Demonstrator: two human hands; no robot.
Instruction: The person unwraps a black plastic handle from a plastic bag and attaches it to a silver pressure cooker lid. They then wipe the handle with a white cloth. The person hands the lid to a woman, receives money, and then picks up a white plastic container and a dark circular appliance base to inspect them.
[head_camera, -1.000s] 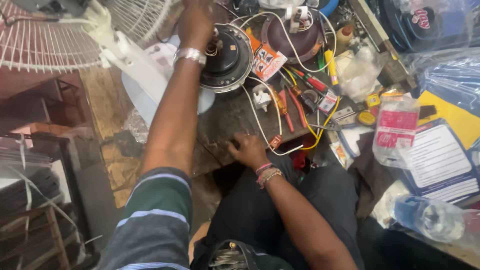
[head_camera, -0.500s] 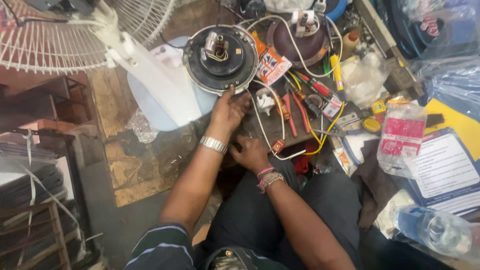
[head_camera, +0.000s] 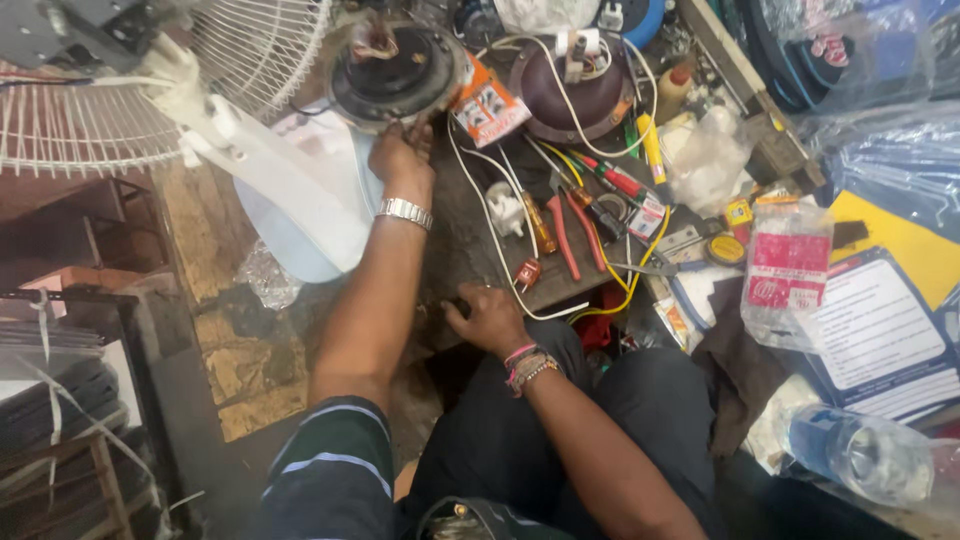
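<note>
The left hand (head_camera: 402, 155) grips the near rim of the round fan motor (head_camera: 398, 72), far left on the workbench (head_camera: 470, 235). The right hand (head_camera: 490, 318) presses curled fingers on the bench's near edge, grasping nothing visible; red pliers (head_camera: 572, 232) lie just right.

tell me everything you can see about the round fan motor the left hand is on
The fan motor is a round, dark unit that looks like metal, dusty and worn, with a paler rim and a bundle of reddish windings or wire at its centre. It lies face-up at the far edge of the cluttered work surface, beside the white fan stand and an orange packet. The left hand grips its near rim; the right hand rests apart from it, at the near edge of the work surface.
</note>
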